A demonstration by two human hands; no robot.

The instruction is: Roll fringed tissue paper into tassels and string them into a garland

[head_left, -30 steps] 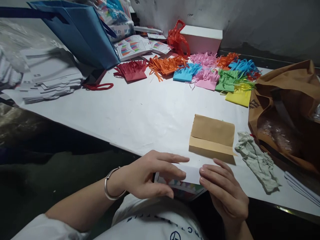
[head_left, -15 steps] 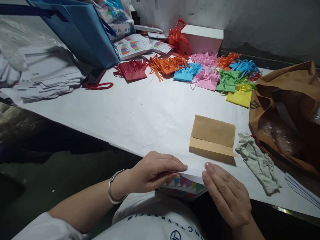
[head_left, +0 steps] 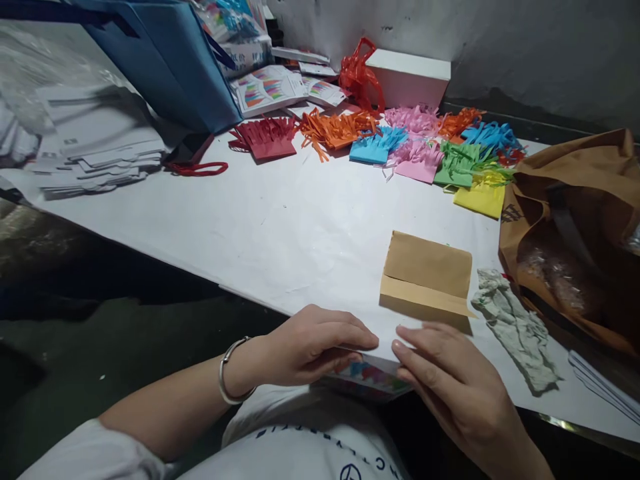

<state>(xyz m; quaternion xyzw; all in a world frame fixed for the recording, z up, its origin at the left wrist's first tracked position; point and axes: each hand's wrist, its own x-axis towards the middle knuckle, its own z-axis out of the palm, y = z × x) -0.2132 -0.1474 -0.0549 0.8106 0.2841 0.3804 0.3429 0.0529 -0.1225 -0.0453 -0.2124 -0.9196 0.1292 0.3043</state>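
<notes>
A flat white cardboard box point(head_left: 370, 377) with a colourful tassel print sits at the table's front edge, close against my shirt. My left hand point(head_left: 320, 340), with a silver bangle at the wrist, grips its left end, fingers over the top and thumb side below. At the right end, my right hand point(head_left: 457, 380) has its fingers over the box's white top edge and another finger or thumb against the printed side. Part of the box is hidden by both hands. Just beyond lies a folded brown paper piece point(head_left: 427, 267), creased lengthwise.
Colourful fringed paper bundles, including a red one point(head_left: 270, 139) and a yellow one point(head_left: 480, 200), line the back. White flat boxes point(head_left: 100, 147) are stacked left beside a blue bag point(head_left: 170, 67). At right are a brown bag point(head_left: 575, 160) and a crumpled pale cloth point(head_left: 520, 333).
My right hand has shifted left and a little over the box's top, closer to my left hand. My left hand has barely moved.
</notes>
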